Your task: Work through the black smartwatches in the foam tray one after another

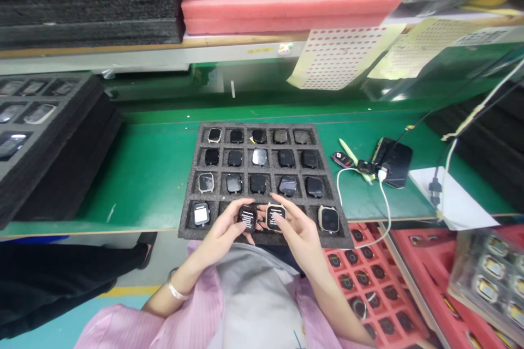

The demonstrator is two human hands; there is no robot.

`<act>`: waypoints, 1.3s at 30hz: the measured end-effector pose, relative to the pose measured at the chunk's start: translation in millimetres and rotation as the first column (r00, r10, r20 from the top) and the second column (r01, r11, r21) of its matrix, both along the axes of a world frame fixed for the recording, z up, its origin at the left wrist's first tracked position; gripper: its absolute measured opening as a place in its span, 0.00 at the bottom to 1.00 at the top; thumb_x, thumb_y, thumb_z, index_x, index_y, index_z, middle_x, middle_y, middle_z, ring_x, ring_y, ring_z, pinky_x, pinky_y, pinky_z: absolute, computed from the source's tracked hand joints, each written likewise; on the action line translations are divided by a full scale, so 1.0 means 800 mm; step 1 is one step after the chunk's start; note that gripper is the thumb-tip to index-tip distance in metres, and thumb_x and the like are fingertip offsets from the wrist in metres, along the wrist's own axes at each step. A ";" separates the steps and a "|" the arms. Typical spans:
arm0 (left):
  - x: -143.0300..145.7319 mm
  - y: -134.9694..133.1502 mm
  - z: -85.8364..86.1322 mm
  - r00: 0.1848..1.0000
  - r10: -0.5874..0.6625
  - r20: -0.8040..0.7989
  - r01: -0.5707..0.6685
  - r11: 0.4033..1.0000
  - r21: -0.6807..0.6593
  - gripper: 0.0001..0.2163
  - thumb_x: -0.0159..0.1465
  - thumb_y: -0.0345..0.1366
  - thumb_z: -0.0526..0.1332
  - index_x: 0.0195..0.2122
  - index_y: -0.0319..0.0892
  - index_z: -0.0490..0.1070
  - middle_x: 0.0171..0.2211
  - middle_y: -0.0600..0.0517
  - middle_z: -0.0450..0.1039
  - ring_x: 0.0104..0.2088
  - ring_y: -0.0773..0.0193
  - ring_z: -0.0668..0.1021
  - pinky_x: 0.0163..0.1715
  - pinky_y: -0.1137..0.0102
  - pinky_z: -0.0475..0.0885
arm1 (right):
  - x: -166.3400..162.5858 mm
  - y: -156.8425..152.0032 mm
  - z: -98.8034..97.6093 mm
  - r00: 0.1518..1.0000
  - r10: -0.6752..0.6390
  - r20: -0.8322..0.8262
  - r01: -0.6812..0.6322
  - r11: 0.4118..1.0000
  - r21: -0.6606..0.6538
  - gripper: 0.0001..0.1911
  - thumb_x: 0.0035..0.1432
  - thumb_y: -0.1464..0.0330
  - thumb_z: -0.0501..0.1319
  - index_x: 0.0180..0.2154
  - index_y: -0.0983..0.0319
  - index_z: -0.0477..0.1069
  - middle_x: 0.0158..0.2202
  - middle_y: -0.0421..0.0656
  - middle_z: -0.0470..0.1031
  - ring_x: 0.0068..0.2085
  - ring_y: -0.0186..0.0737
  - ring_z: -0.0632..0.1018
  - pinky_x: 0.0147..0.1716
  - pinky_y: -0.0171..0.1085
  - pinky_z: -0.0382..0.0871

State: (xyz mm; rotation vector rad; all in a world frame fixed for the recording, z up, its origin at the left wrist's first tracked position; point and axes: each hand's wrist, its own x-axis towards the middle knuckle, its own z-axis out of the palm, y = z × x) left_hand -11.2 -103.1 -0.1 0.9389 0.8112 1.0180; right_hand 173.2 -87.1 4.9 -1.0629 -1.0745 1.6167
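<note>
My left hand (pixel 226 223) grips a dark smartwatch body (pixel 248 212) with its thumb at the lit screen, which shows lines of white text. Close beside it, my right hand (pixel 298 224) holds a smartwatch body with a light-coloured frame (pixel 276 210), its thumb over the screen and similar text showing. Both watches are above the front row of a dark foam tray (pixel 189 191). Other strapless watches sit in the tray's square pockets. A watch with a lit white screen (pixel 201 215) lies in the front left pocket, and a pale-framed one (pixel 328 220) in the front right pocket.
Stacked black foam trays (pixel 77 147) with watches stand at the left. A pink foam tray (pixel 286 19) fills the shelf above. At right lie a black phone-like device (pixel 399 162), a white cable (pixel 387 202) and paper (pixel 454 202). Pink trays (pixel 370 267) sit below the bench edge.
</note>
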 end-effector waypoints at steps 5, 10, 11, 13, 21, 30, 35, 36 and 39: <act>-0.005 -0.005 0.001 0.999 -0.013 0.049 0.013 1.000 0.000 0.19 0.64 0.32 0.55 0.57 0.46 0.59 0.46 0.46 0.68 0.44 0.55 0.74 0.34 0.65 0.77 | 0.001 -0.005 0.007 0.990 0.133 -0.035 -0.132 0.991 0.026 0.37 0.55 0.68 0.66 0.63 0.56 0.53 0.55 0.48 0.69 0.55 0.48 0.71 0.57 0.49 0.65; -0.015 -0.009 0.008 0.998 -0.018 0.065 0.019 1.000 -0.017 0.23 0.63 0.35 0.58 0.59 0.47 0.57 0.51 0.44 0.66 0.46 0.53 0.74 0.36 0.62 0.78 | 0.006 0.000 0.009 0.933 0.262 0.247 -0.313 0.929 0.196 0.34 0.58 0.70 0.62 0.63 0.55 0.54 0.58 0.48 0.66 0.56 0.49 0.71 0.58 0.52 0.62; -0.017 -0.009 0.010 0.999 -0.003 0.053 0.004 1.000 -0.021 0.22 0.63 0.36 0.58 0.59 0.47 0.57 0.50 0.44 0.67 0.45 0.53 0.75 0.36 0.63 0.78 | 0.007 0.003 0.009 0.893 0.253 0.373 -0.365 0.890 0.272 0.32 0.58 0.71 0.62 0.62 0.55 0.56 0.60 0.48 0.63 0.58 0.50 0.68 0.59 0.53 0.60; -0.019 -0.009 0.014 0.999 0.032 0.022 -0.032 0.999 -0.030 0.21 0.64 0.36 0.58 0.58 0.46 0.58 0.49 0.45 0.69 0.44 0.54 0.75 0.35 0.64 0.78 | 0.009 0.007 0.009 0.795 0.186 0.578 -0.469 0.793 0.389 0.31 0.59 0.72 0.61 0.61 0.54 0.57 0.64 0.46 0.54 0.63 0.51 0.59 0.61 0.54 0.54; -0.015 -0.006 0.020 0.997 0.072 0.018 -0.070 0.996 -0.052 0.18 0.64 0.37 0.59 0.54 0.43 0.62 0.42 0.46 0.71 0.40 0.58 0.76 0.31 0.68 0.79 | 0.051 0.016 0.015 0.654 -0.076 0.752 -0.484 0.722 0.495 0.26 0.62 0.67 0.59 0.61 0.56 0.57 0.65 0.48 0.51 0.63 0.51 0.57 0.60 0.53 0.55; -0.017 -0.005 0.015 0.997 0.068 0.026 -0.067 0.997 -0.036 0.18 0.64 0.38 0.59 0.54 0.43 0.62 0.41 0.46 0.71 0.40 0.58 0.77 0.30 0.68 0.79 | 0.119 0.018 -0.003 0.373 -0.604 0.704 -0.196 0.691 0.696 0.12 0.62 0.62 0.58 0.44 0.60 0.73 0.38 0.48 0.74 0.40 0.49 0.74 0.43 0.48 0.67; -0.017 -0.004 0.014 0.997 0.077 0.001 -0.077 0.997 -0.029 0.18 0.64 0.39 0.59 0.54 0.43 0.62 0.41 0.46 0.72 0.40 0.58 0.77 0.29 0.69 0.79 | 0.124 0.012 -0.007 0.349 -0.606 0.715 -0.203 0.696 0.689 0.13 0.63 0.60 0.55 0.40 0.61 0.73 0.37 0.48 0.73 0.39 0.49 0.73 0.42 0.47 0.66; -0.017 -0.004 0.014 0.997 0.080 -0.006 -0.080 0.996 -0.034 0.18 0.64 0.39 0.59 0.54 0.43 0.62 0.41 0.46 0.72 0.40 0.58 0.77 0.29 0.69 0.79 | 0.123 0.011 -0.007 0.352 -0.599 0.720 -0.197 0.704 0.682 0.13 0.63 0.60 0.55 0.40 0.61 0.73 0.38 0.48 0.72 0.39 0.49 0.73 0.42 0.47 0.67; -0.015 -0.004 0.014 0.996 0.091 -0.020 -0.092 0.995 -0.044 0.18 0.64 0.39 0.59 0.54 0.42 0.62 0.40 0.46 0.72 0.39 0.58 0.77 0.27 0.70 0.79 | 0.122 0.010 -0.008 0.355 -0.587 0.728 -0.184 0.719 0.670 0.14 0.63 0.59 0.55 0.40 0.60 0.73 0.38 0.48 0.71 0.41 0.49 0.73 0.43 0.47 0.67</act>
